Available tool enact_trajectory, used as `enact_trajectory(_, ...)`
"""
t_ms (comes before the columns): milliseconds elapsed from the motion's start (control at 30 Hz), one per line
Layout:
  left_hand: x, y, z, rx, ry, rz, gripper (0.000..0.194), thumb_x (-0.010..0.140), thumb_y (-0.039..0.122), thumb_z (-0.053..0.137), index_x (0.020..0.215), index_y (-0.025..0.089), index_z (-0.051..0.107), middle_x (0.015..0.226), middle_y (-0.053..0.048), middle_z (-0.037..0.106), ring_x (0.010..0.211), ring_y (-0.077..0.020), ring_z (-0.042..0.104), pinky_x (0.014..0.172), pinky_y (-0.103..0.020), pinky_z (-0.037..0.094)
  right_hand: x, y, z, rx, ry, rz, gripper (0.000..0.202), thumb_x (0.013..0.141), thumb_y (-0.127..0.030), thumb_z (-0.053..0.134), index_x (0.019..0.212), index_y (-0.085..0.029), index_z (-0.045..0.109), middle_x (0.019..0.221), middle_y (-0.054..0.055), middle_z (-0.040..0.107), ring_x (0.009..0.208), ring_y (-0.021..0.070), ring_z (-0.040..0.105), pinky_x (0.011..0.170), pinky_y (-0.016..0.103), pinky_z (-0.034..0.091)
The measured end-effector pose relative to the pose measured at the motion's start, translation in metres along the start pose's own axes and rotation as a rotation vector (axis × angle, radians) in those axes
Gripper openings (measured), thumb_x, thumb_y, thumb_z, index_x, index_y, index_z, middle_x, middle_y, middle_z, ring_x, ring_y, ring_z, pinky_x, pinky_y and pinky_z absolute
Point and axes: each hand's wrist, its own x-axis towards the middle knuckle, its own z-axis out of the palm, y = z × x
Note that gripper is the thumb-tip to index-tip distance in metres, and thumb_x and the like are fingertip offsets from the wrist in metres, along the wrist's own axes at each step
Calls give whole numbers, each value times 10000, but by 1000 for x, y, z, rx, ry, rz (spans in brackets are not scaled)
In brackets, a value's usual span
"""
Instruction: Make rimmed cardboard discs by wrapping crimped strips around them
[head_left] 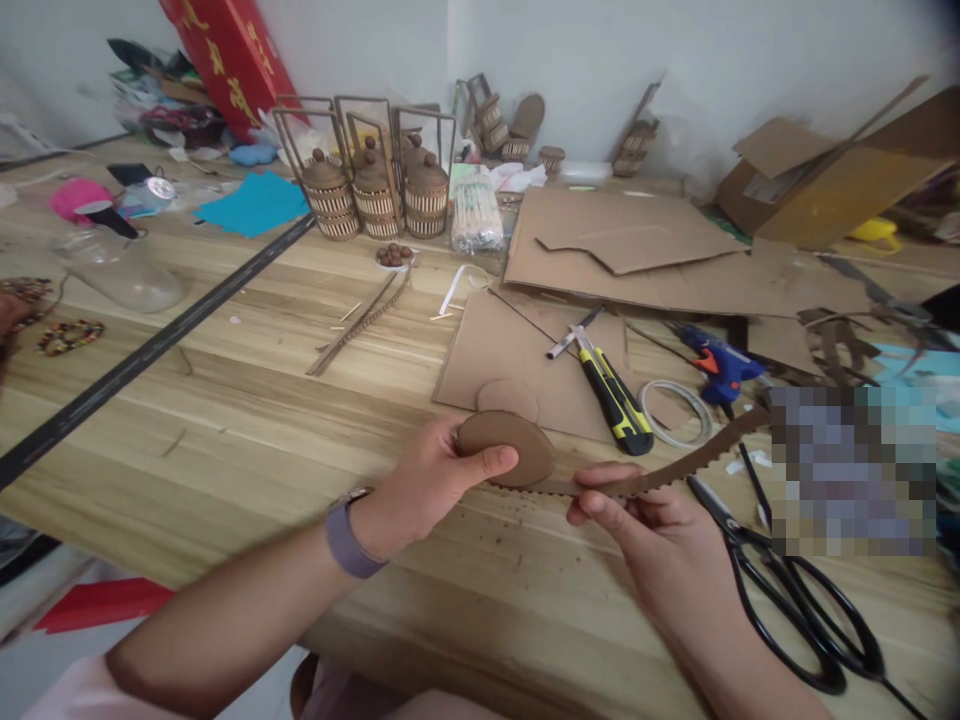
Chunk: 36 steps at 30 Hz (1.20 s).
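Note:
A brown cardboard disc [510,440] is held tilted in my left hand [427,480], the thumb lying over its face. Between the thumb and fingers of my right hand [660,540] runs a narrow strip of corrugated cardboard [690,462] with a wavy edge. The strip's left end reaches the lower rim of the disc; whether it is fixed there I cannot tell. Just behind the disc, a second round cardboard piece [508,396] lies on a flat cardboard sheet [469,350]. Small brown crumbs dot the table below the disc.
Black scissors [795,610] lie beside my right forearm. Beyond my hands are a yellow-black cutter [611,395], a tape roll [679,412] and a blue glue gun [720,365]. Small lidded cardboard baskets [379,200] stand at the back. Another person's hand [13,310] shows at the left edge.

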Motion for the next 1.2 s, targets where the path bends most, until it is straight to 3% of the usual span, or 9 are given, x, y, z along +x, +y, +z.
enact_trajectory(333, -2, -2, 0, 118, -139, -25, 260, 807, 363, 744, 981, 171, 724, 981, -40, 753, 930, -215, 673, 787, -273, 500, 0, -5, 1, -19, -21, 3, 185, 684, -353, 806, 786, -215, 737, 553, 11, 703, 528, 186, 687, 502, 269, 579)
enact_trajectory(500, -3, -5, -1, 131, -147, -26, 269, 800, 386, 749, 967, 177, 720, 927, -24, 744, 859, -190, 662, 719, -246, 480, -1, 2, -1, -45, -42, 0, 213, 692, -396, 805, 791, -218, 746, 564, 14, 697, 530, 178, 673, 492, 267, 565)
enact_trajectory(867, -3, -4, 1, 138, -161, -69, 254, 793, 349, 743, 964, 164, 709, 952, -46, 741, 865, -201, 660, 740, -269, 485, -4, 14, -2, -76, -46, -7, 287, 714, -482, 789, 813, -216, 753, 595, 27, 698, 551, 183, 669, 503, 275, 570)
enact_trajectory(1200, -4, -4, 0, 279, -163, -49, 243, 805, 351, 721, 964, 167, 716, 903, -26, 738, 796, -177, 645, 669, -242, 456, -5, 20, -4, -121, -67, 23, 297, 693, -491, 798, 810, -221, 759, 608, 15, 697, 525, 161, 623, 484, 255, 520)
